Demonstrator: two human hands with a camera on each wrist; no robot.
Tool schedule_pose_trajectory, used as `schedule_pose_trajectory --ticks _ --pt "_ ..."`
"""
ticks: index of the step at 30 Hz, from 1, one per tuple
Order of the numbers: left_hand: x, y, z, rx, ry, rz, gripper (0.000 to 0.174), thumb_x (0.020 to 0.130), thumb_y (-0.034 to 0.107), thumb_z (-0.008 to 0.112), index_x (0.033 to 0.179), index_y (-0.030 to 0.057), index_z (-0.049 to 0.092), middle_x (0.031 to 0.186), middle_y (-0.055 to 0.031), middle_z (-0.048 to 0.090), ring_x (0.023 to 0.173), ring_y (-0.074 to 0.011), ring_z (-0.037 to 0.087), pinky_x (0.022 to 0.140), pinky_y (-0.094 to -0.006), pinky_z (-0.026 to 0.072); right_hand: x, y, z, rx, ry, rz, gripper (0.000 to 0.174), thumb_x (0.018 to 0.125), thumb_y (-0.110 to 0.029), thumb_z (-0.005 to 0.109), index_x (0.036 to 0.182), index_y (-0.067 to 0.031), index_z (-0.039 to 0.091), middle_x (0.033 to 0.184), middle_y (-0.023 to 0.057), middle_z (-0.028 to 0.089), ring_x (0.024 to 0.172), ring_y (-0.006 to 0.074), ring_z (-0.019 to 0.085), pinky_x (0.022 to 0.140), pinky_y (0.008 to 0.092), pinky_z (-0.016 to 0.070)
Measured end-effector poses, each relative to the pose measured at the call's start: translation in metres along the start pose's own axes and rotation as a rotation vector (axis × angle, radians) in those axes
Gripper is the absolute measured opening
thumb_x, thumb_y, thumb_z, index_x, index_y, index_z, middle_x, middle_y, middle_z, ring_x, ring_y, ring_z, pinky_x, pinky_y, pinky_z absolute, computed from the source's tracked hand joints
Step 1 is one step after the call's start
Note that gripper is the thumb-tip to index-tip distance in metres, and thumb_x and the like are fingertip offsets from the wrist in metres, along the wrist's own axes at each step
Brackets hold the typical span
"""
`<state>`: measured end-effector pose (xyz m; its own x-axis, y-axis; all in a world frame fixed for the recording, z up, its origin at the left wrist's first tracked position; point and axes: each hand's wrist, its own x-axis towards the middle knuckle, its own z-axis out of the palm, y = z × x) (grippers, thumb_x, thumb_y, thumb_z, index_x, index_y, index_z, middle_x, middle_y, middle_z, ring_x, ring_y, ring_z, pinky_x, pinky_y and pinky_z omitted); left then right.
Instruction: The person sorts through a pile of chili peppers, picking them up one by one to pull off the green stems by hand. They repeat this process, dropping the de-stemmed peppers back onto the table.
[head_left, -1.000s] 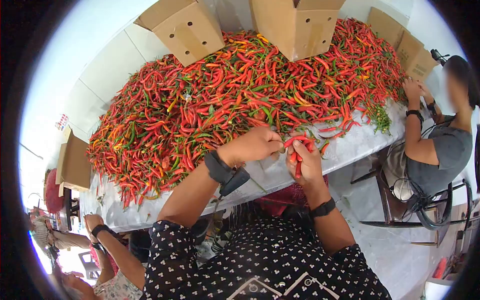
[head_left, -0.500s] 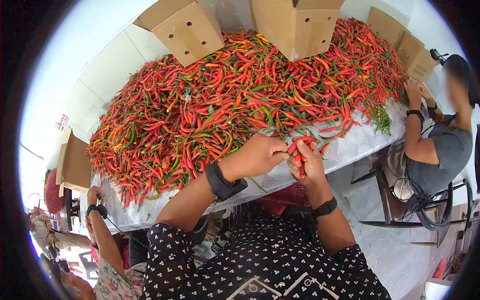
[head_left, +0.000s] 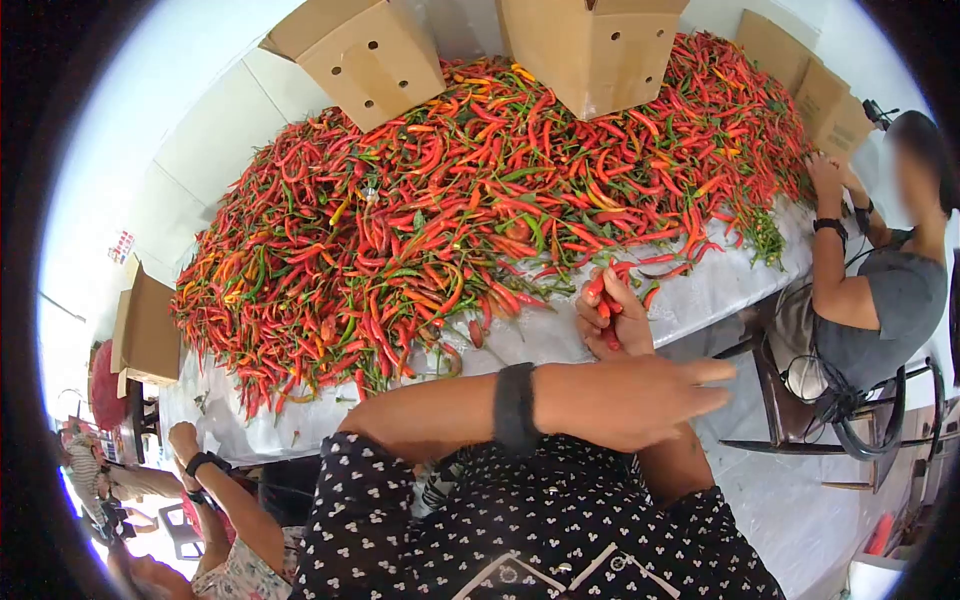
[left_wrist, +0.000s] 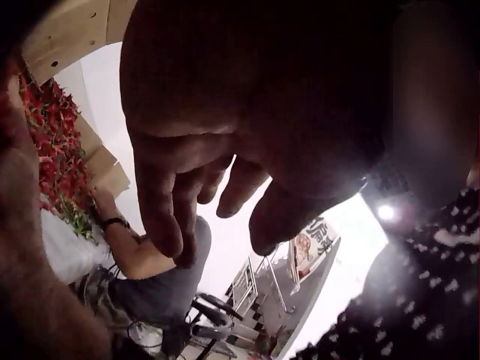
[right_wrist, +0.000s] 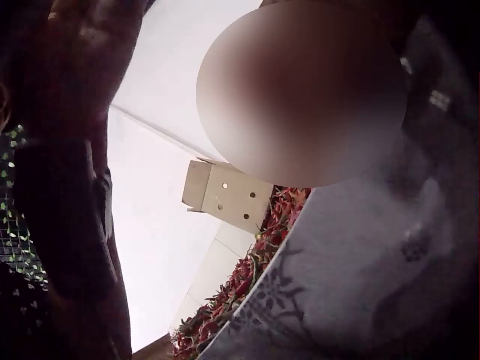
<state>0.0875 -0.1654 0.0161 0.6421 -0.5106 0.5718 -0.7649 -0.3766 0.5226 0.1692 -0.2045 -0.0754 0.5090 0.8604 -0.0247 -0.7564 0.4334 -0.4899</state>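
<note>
Several red chili peppers are gripped in my right hand, which is over the near edge of the big heap of red, orange and green chilies. My left hand stretches across my right forearm, off to the right of the table edge. In the left wrist view the fingers hang loosely apart, and nothing shows between them. A blurred patch covers much of the right wrist view and hides the right hand's fingers there.
Cardboard boxes stand behind the heap, and another box is at the left. A pale plastic sheet covers the table. One person sits at the right; another person's arm is at the lower left.
My left hand has left the chilies at the right hand and swung down and right across the right forearm. The right hand stays in nearly the same place with its chilies.
</note>
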Motion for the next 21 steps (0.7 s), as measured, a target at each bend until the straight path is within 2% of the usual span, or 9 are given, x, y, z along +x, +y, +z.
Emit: schedule_pose_trajectory --ticks 1,2,3,4,6,9,11,18,21 --pt "0.01 0.004 -0.004 0.138 -0.021 -0.033 0.019 0.072 0.013 0.056 0.088 0.0031 0.056 0.092 -0.0122 0.057 0.083 -0.0307 0.056 0.069 -0.0409 0.0448 0.005 0.004 -0.008 -0.003 -0.001 -0.002 0.025 0.091 -0.03 0.046 0.082 -0.0073 0.051 0.061 0.0008 0.045 0.047 0.0092 0.036 0.042 0.0236 0.0314" --pt "0.016 0.004 -0.008 0.273 -0.045 -0.064 0.016 0.068 0.013 0.056 0.079 0.0025 0.057 0.092 -0.0143 0.057 0.082 -0.0311 0.057 0.068 -0.0428 0.0446 0.011 0.011 -0.018 0.13 0.216 -0.016 0.024 0.09 -0.031 0.047 0.086 -0.0079 0.051 0.062 0.0009 0.045 0.048 0.0096 0.037 0.043 0.0241 0.0319" --pt "0.02 -0.011 -0.017 0.2 -0.041 -0.097 0.016 0.067 0.014 0.056 0.079 0.0031 0.057 0.092 -0.0135 0.058 0.083 -0.0308 0.057 0.069 -0.0428 0.0449 0.014 0.014 -0.024 0.267 0.433 -0.033 0.025 0.089 -0.033 0.048 0.089 -0.0085 0.051 0.063 0.0009 0.046 0.048 0.01 0.038 0.043 0.0245 0.0325" --pt "0.025 -0.032 -0.03 0.126 -0.039 -0.13 0.017 0.067 0.016 0.056 0.079 0.0037 0.058 0.091 -0.0126 0.058 0.084 -0.0305 0.056 0.07 -0.0428 0.0452 0.009 0.012 -0.022 0.27 0.435 -0.042 0.025 0.089 -0.033 0.048 0.089 -0.0085 0.051 0.063 0.0009 0.046 0.048 0.01 0.038 0.043 0.0245 0.0325" --pt "0.017 -0.064 -0.064 0.47 -0.081 -0.249 0.018 0.069 0.018 0.056 0.08 0.0045 0.059 0.089 -0.0115 0.059 0.084 -0.0302 0.057 0.072 -0.0428 0.0454 -0.003 0.006 -0.013 0.169 -0.111 -0.049 0.023 0.087 -0.032 0.05 0.089 -0.0095 0.053 0.064 0.002 0.047 0.048 0.0108 0.04 0.044 0.0247 0.0333" --pt "-0.019 -0.119 -0.08 0.517 -0.013 -0.45 0.018 0.07 0.015 0.055 0.084 0.0043 0.06 0.087 -0.0135 0.06 0.085 -0.0303 0.057 0.072 -0.0419 0.0461 0.0 0.004 -0.008 0.222 -0.042 -0.029 0.018 0.085 -0.027 0.051 0.082 -0.0092 0.053 0.067 0.004 0.051 0.051 0.0136 0.045 0.045 0.0258 0.0342" --pt "-0.041 -0.142 -0.085 0.88 -0.177 -0.612 0.014 0.073 0.013 0.053 0.081 0.0031 0.059 0.083 -0.0156 0.06 0.078 -0.0353 0.057 0.071 -0.0452 0.0449 0.002 0.004 -0.009 0.207 -0.035 -0.031 0.018 0.085 -0.027 0.051 0.082 -0.0099 0.053 0.067 0.0042 0.052 0.052 0.0141 0.045 0.045 0.0263 0.0345" --pt "-0.059 -0.116 -0.096 0.742 -0.28 -0.758 0.012 0.073 0.012 0.052 0.077 0.0051 0.061 0.079 -0.0149 0.061 0.078 -0.0354 0.057 0.07 -0.0441 0.0451 0.001 0.004 -0.008 0.206 -0.021 -0.041 0.016 0.085 -0.027 0.051 0.086 -0.0109 0.053 0.069 0.0054 0.055 0.053 0.0151 0.047 0.047 0.0271 0.0353" --pt "-0.068 -0.105 -0.105 0.5 0.026 -0.702 0.013 0.073 0.013 0.055 0.074 0.0016 0.062 0.068 -0.0147 0.061 0.066 -0.0292 0.06 0.059 -0.0388 0.0463 0.003 0.006 -0.008 0.206 -0.051 -0.044 0.015 0.085 -0.026 0.051 0.088 -0.0114 0.054 0.071 0.0053 0.056 0.053 0.0162 0.048 0.048 0.0278 0.0368"
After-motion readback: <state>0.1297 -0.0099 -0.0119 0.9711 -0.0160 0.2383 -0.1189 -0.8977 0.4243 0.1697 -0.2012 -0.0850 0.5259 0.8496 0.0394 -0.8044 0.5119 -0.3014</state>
